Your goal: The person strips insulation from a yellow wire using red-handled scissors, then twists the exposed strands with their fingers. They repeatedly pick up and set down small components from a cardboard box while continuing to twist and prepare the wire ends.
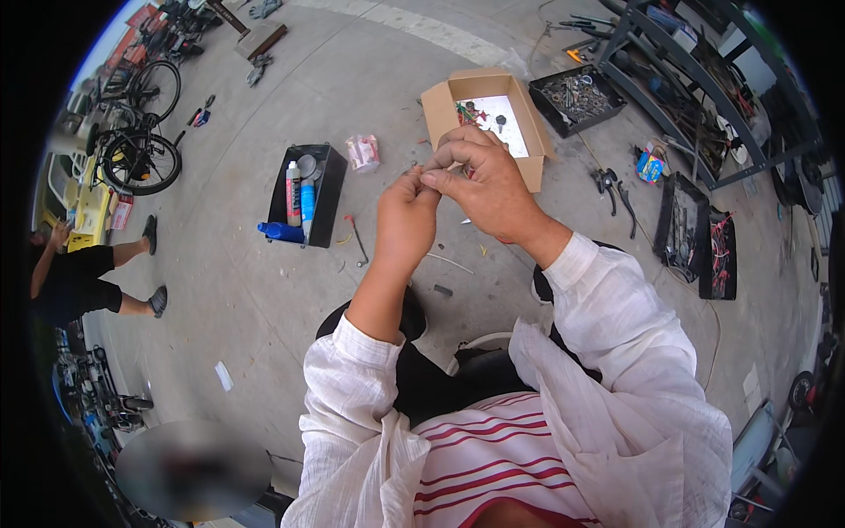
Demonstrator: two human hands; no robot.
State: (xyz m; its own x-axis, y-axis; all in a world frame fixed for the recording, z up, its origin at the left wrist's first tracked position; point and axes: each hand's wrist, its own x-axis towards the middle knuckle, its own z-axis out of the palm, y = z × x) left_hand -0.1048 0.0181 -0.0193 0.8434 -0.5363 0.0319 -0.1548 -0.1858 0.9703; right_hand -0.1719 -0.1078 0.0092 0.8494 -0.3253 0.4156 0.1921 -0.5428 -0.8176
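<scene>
Pinched between left hand and right hand, fingertips together: apparently a small part, too hidden to identify. Seemingly mid-step in fine fingertip work, calling next for a steady grip. At 1 o'clock, cardboard box; at 9 o'clock, black bin of bottles.

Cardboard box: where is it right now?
In the head view, the cardboard box sits on the floor, upper part, right of centre, just beyond the right hand and left of the black tray of metal parts.
</scene>
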